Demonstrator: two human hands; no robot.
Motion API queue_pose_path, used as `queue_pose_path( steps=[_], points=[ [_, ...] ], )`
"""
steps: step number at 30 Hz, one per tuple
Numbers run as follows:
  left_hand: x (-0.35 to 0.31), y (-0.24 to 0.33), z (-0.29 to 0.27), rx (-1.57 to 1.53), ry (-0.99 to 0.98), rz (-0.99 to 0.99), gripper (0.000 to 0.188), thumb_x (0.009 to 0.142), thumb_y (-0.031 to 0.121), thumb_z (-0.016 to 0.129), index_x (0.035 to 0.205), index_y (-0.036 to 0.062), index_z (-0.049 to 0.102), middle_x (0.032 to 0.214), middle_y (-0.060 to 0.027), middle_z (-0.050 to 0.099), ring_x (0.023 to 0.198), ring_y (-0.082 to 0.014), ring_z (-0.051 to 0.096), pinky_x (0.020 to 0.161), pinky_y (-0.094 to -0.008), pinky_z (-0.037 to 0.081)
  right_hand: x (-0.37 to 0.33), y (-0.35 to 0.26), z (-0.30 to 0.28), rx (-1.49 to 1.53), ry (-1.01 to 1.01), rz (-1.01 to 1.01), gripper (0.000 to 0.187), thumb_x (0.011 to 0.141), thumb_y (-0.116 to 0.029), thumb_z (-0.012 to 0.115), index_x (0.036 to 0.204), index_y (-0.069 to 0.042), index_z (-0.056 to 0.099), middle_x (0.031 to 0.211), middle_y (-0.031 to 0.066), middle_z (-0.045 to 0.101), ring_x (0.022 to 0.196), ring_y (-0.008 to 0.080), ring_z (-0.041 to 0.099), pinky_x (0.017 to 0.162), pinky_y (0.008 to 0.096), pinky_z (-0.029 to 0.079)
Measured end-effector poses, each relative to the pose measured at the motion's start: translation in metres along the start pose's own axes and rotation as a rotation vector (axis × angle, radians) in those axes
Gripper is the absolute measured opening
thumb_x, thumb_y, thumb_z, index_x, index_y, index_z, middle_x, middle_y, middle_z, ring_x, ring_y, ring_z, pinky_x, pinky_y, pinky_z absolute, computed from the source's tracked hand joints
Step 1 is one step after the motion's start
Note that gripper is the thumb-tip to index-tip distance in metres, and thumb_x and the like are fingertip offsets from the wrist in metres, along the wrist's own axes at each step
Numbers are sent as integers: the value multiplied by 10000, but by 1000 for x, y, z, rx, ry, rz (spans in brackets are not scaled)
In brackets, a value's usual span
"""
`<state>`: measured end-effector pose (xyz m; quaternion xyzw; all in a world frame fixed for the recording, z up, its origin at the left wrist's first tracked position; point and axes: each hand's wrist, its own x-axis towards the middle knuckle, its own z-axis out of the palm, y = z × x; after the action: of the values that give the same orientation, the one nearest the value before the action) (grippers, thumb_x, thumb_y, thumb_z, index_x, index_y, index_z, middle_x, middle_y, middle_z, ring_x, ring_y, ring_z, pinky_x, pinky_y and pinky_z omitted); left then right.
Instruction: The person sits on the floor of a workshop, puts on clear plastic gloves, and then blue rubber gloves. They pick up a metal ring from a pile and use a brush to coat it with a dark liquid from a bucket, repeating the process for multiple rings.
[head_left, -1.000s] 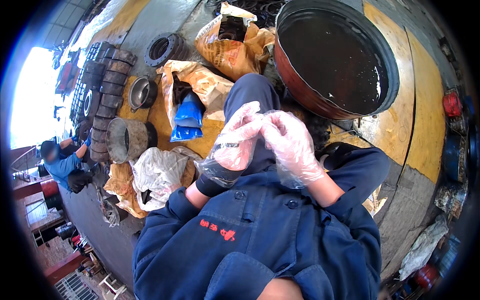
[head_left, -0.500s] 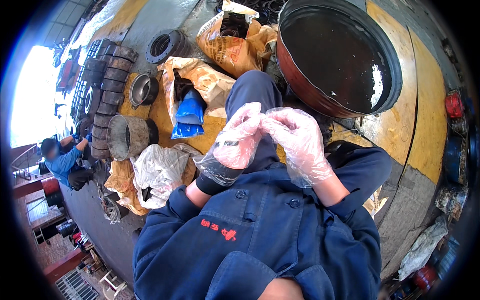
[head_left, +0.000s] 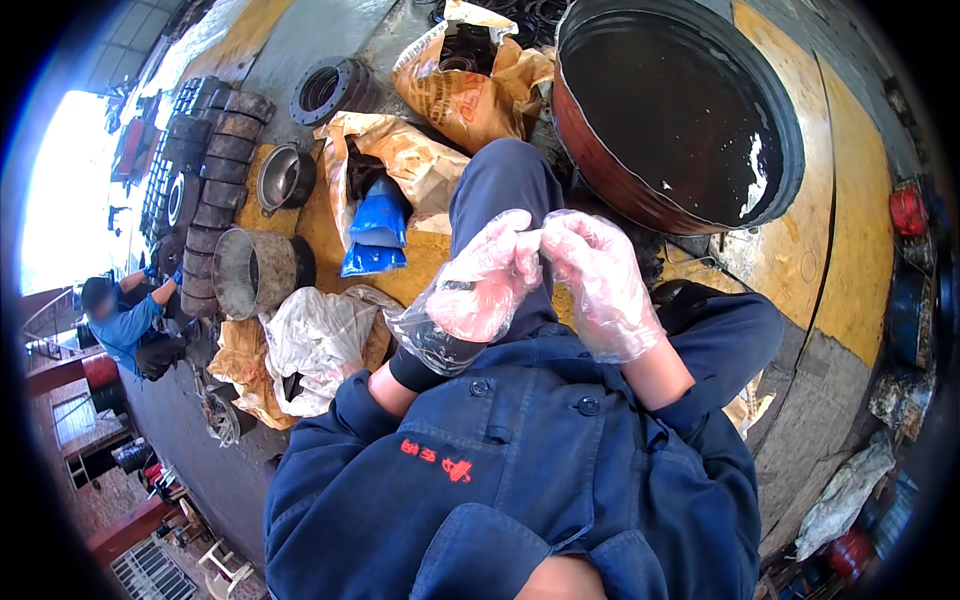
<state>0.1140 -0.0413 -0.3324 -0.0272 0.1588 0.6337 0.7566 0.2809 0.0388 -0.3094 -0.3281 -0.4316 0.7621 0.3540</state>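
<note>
Both of my hands wear clear, crinkled disposable plastic gloves and are raised in front of my body, over my bent leg. My left hand point(head_left: 487, 278) has its fingers curled and pressed together, with a dark cuff at the wrist. Facing it, my right hand point(head_left: 597, 285) is also closed, its fingers bent inward. The fingertips of the two hands nearly meet. Whatever they pinch, perhaps a bit of glove film, is too small to make out. Nearest beyond them is a blue plastic packet point(head_left: 378, 225) at the mouth of an open brown paper sack point(head_left: 425, 170).
A large round drum point(head_left: 620, 185) of dark liquid stands at the far right. Another paper sack point(head_left: 465, 105) holds dark rings. Metal cylinders point(head_left: 250, 275), a flanged ring stack point(head_left: 325, 92) and a white plastic bag point(head_left: 325, 345) lie left. A co-worker point(head_left: 130, 325) crouches at far left.
My hands have drawn slightly apart; their fingertips overlapped before and now barely meet. The right hand has turned a little, its fingers bending over. Nothing around them has visibly moved.
</note>
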Motion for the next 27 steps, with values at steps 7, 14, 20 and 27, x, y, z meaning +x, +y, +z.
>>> queue_pose_path(
  steps=[7, 14, 20, 27],
  points=[
    [1, 3, 1, -128, -42, 39, 362, 1053, 41, 549, 1406, -13, 494, 1169, -146, 606, 1040, -201, 609, 972, -342, 513, -7, -7, 3, -201, 128, -233, 89, 918, -25, 751, 982, -2, 694, 976, 13, 665, 798, 61, 597, 705, 216, 482],
    [0, 2, 8, 354, -65, 120, 352, 1048, 96, 574, 1380, -17, 537, 1163, -100, 631, 1031, -159, 603, 974, -302, 489, -2, -13, 1, -342, -37, -72, 124, 912, -106, 765, 932, 14, 742, 946, 59, 716, 879, 101, 667, 771, 271, 536],
    [-4, 7, 19, 591, -4, 108, 374, 1038, 156, 599, 1357, -36, 563, 1143, -86, 653, 1016, -154, 605, 960, -302, 474, -4, -23, -8, -387, -134, -57, 145, 896, -133, 780, 880, 5, 738, 858, 27, 681, 782, 84, 613, 714, 263, 503],
    [-1, 4, 9, 469, -46, 126, 376, 1042, 203, 607, 1357, -1, 586, 1090, -91, 670, 1031, -205, 621, 966, -354, 489, -11, -27, -7, -235, -167, 45, 135, 917, -130, 743, 865, -20, 684, 853, -5, 653, 712, 47, 539, 663, 217, 442]
  ],
)
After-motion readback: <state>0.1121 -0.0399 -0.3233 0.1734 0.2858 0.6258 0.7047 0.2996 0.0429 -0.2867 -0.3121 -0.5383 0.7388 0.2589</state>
